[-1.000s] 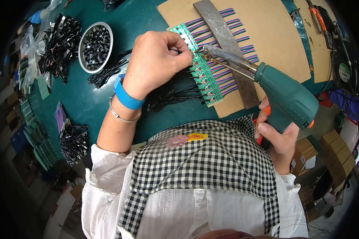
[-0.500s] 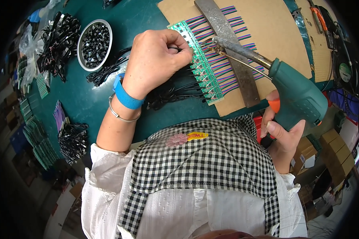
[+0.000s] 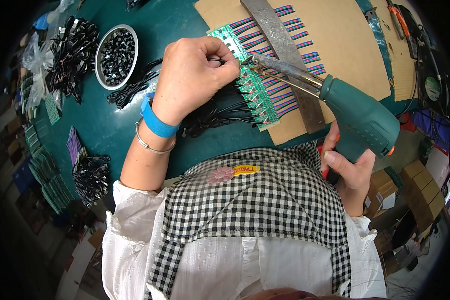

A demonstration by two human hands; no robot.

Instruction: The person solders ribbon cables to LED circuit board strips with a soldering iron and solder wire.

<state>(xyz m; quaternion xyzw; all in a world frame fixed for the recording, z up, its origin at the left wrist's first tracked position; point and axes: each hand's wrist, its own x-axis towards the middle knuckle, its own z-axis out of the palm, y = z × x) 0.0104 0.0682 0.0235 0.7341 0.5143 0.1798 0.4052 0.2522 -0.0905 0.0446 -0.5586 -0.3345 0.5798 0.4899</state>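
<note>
My left hand (image 3: 195, 75) pinches a black cable (image 3: 216, 61) at the near-left edge of a green circuit board strip (image 3: 257, 97). In my right hand (image 3: 352, 167) is a green soldering gun (image 3: 362, 115), its fingers wrapped round the grip. The gun's metal tip reaches the board right beside my left fingertips; whether it touches the cable end I cannot tell. Coloured ribbon wires (image 3: 285, 102) run from the board's far side, under a metal bar (image 3: 285, 62). More black cables (image 3: 220, 117) are joined along the board's near side.
Under the board lies a cardboard sheet (image 3: 350, 55). A metal bowl (image 3: 99, 75) of small black parts stands left, near heaped black cables (image 3: 72, 55). Bundled cables (image 3: 91, 175) and stacked circuit boards (image 3: 50, 180) lie at the lower left. Orange-handled pliers (image 3: 399, 22) rest far right.
My right hand has brought the soldering gun left, so its tip is now at the board beside my left fingers. The left hand keeps its pinch, almost still.
</note>
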